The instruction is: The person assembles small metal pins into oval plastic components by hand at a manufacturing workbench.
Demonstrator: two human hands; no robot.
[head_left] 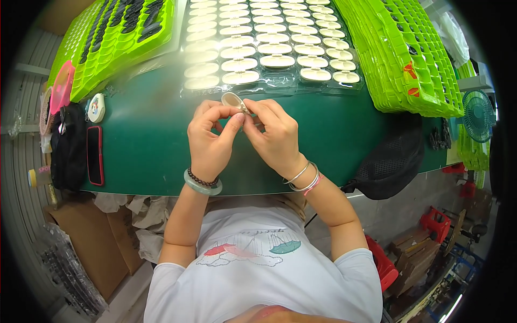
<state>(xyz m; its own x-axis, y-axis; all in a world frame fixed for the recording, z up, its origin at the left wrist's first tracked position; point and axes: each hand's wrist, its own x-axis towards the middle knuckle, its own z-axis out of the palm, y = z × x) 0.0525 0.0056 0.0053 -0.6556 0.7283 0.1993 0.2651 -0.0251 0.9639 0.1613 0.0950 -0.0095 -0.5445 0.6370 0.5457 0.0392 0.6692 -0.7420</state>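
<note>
Over the green table my left hand (212, 134) and my right hand (276, 132) meet, both closed in a pinch. Between the fingertips is a small cream oval plastic shell (231, 100), tilted, with its hollow side showing. A small darker part (244, 108) sits at its lower end by the right fingers; its kind is too small to tell. Just beyond the hands lies a clear plastic tray (277, 86) with rows of matching cream oval shells (240, 77). One pocket in the row nearest me holds no shell.
Stacked lime green trays (382, 81) stand at the right, and another green tray (91, 75) with black parts lies far left. On the table's left are a red-edged phone (95, 156) and a small white round-ended item (96, 108). A black cap (390, 161) overhangs the right front edge.
</note>
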